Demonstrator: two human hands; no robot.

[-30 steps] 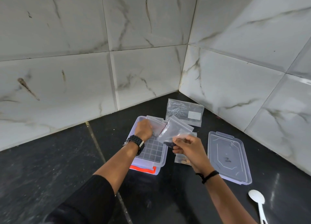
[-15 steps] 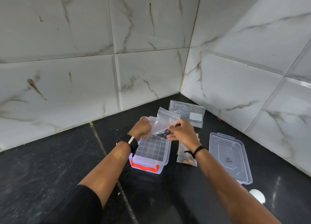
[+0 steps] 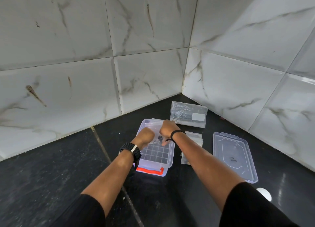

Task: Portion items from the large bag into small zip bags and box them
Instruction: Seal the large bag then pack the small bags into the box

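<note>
A dark polished stone counter meets white marble-look wall tiles in a corner; on it sit a clear plastic box with an orange handle, a large clear bag nearer the corner, and a stack of small zip bags beside the box. The loose clear lid lies flat further right; a white spoon peeks out below it.

Both hands dropped into the clear plastic box with the orange latch. The small clear zip bag with dark bits, held up above it a second ago, now lies low inside, left hand and right hand on it.
</note>
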